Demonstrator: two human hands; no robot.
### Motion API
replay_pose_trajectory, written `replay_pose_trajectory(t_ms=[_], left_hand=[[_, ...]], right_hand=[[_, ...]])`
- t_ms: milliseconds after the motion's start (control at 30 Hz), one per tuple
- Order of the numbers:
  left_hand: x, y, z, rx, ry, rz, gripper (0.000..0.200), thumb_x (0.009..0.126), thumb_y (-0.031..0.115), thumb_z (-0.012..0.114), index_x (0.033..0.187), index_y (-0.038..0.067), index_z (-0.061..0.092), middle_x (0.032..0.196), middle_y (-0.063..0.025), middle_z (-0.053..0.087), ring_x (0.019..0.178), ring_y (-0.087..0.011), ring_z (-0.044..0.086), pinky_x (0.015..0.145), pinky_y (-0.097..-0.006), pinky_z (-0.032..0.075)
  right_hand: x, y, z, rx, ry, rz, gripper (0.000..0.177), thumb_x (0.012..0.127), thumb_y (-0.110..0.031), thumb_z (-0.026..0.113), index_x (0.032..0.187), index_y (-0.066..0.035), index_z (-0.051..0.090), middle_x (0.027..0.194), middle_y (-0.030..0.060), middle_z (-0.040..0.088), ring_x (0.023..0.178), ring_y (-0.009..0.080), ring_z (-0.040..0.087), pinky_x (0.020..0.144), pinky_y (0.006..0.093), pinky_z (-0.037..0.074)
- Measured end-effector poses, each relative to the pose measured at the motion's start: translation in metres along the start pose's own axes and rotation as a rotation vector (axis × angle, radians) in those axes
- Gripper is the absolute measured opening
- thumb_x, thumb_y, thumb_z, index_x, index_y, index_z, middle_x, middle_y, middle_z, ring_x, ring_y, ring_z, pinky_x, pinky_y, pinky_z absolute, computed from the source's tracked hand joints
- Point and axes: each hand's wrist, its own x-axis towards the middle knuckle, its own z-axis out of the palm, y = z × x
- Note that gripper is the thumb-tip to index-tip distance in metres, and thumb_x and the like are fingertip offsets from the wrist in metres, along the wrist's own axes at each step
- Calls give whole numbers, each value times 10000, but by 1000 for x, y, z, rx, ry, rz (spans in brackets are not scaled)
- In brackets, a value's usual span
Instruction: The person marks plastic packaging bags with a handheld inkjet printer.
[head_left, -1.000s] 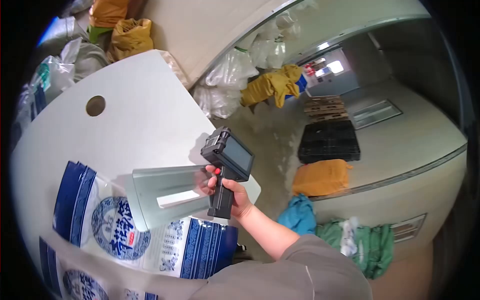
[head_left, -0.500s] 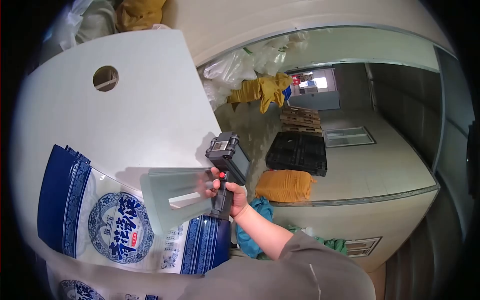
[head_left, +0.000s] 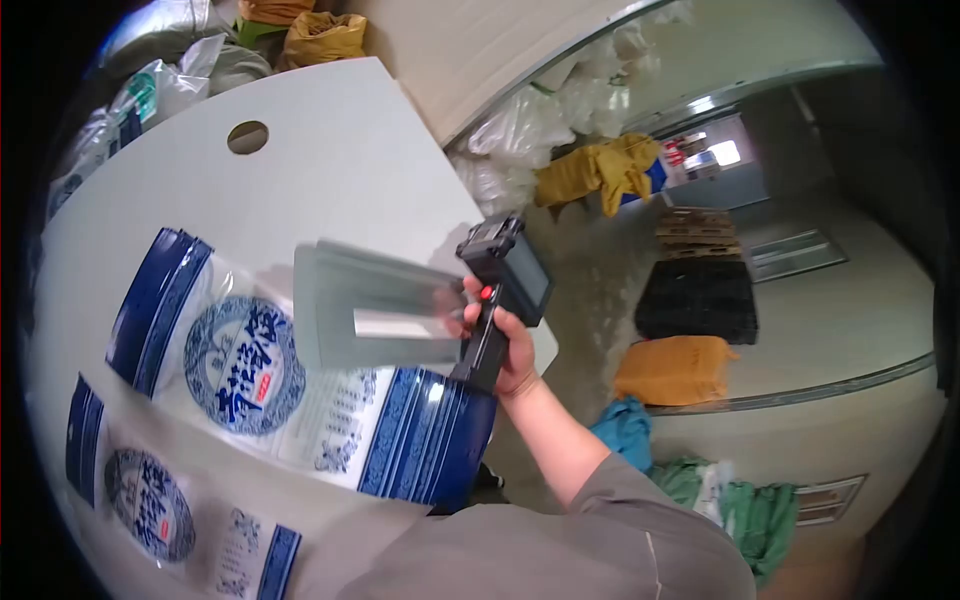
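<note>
Handheld device (head_left: 508, 257) is in my right hand (head_left: 514, 352), fingers and thumb wrapped round its upright handle (head_left: 485, 352). Gripping it there seems to put the red button (head_left: 488, 293) within easy reach of my fingertips while leaving the screen (head_left: 528, 275) clear of my knuckles. Translucent and slotted, a plate (head_left: 385, 272) reaches out left of my hand, probably fixed to the device as a guard or spacer. It partly covers the patterned bag (head_left: 245, 365) to the left of my hand; whether they touch, I cannot tell. That bag lies spread on the worktop (head_left: 320, 170), printed face up, likely so its front is accessible. Farther left and lower is a second bag (head_left: 150, 505). My left hand is out of view, so I cannot tell its state.
</note>
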Motion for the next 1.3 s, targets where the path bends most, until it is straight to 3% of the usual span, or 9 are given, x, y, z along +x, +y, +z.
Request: replay_pose_trajectory(t_ms=[167, 367, 533, 733, 833, 967, 1133, 1233, 1300], left_hand=[[-57, -7, 15, -176, -214, 27, 476, 974, 250, 626, 1376, 18, 518, 1391, -166, 551, 1280, -308, 518, 1097, -457, 407], [-73, -18, 26, -384, -382, 27, 501, 978, 252, 624, 1403, 17, 504, 1433, -161, 535, 1323, -304, 499, 1131, -458, 392], [-51, -25, 21, -448, -270, 122, 444, 1001, 202, 609, 1393, 12, 526, 1415, -166, 573, 1296, -289, 550, 1100, -451, 460], [-38, -11, -1, -511, -431, 27, 410, 1030, 151, 551, 1377, -62, 500, 1408, -195, 570, 1287, -302, 558, 1106, -434, 470], [-37, -9, 0, -514, -399, 29, 398, 1018, 158, 575, 1350, -57, 533, 1389, -189, 589, 1265, -291, 577, 1089, -415, 481], [-44, -8, 9, -482, -337, 17, 374, 1009, 180, 608, 1312, -38, 579, 1343, -162, 634, 1205, -258, 625, 1046, -365, 509], [-50, -5, 12, -474, -343, 11, 386, 1015, 177, 593, 1330, -43, 562, 1357, -165, 623, 1227, -260, 614, 1074, -376, 494], [-44, -5, 1, -624, -396, -72, 443, 1022, 168, 544, 1393, -67, 489, 1426, -197, 557, 1321, -309, 539, 1131, -439, 450], [-48, -9, 8, -605, -334, -19, 447, 1026, 189, 542, 1396, -56, 490, 1422, -190, 563, 1323, -307, 535, 1144, -446, 431]], right_hand=[[-3, 4, -7, 68, -83, -35, 515, 935, -169, 647, 1419, -80, 493, 1115, 124, 703, 1105, 304, 654, 1001, 429, 521], [2, 6, -5, 109, -123, -78, 407, 930, -136, 653, 1313, -37, 558, 1105, 169, 682, 1025, 299, 665, 959, 427, 540], [7, 9, -6, 171, -123, -111, 258, 904, -86, 666, 1145, -51, 583, 1053, 194, 691, 937, 272, 665, 839, 392, 556], [5, 9, 0, 189, -72, -109, 240, 917, -77, 643, 1148, -64, 579, 1030, 201, 690, 871, 277, 668, 813, 412, 570], [9, 10, 2, 222, -37, -105, 128, 898, -38, 637, 1021, -59, 607, 952, 124, 651, 955, 274, 678, 770, 546, 600], [5, 9, 1, 216, -10, -56, 182, 916, -73, 636, 1090, -89, 585, 1017, 191, 691, 857, 254, 673, 805, 423, 574], [2, 9, 2, 229, -3, -85, 209, 917, -87, 645, 1117, -68, 588, 1023, 190, 694, 904, 274, 678, 860, 418, 565], [2, 11, -1, 245, -10, -77, 222, 920, -96, 650, 1132, -67, 590, 1023, 189, 697, 921, 285, 675, 868, 418, 558], [1, 10, -6, 205, -51, -49, 238, 921, -116, 659, 1144, -59, 603, 1044, 170, 697, 954, 302, 672, 859, 440, 560]])
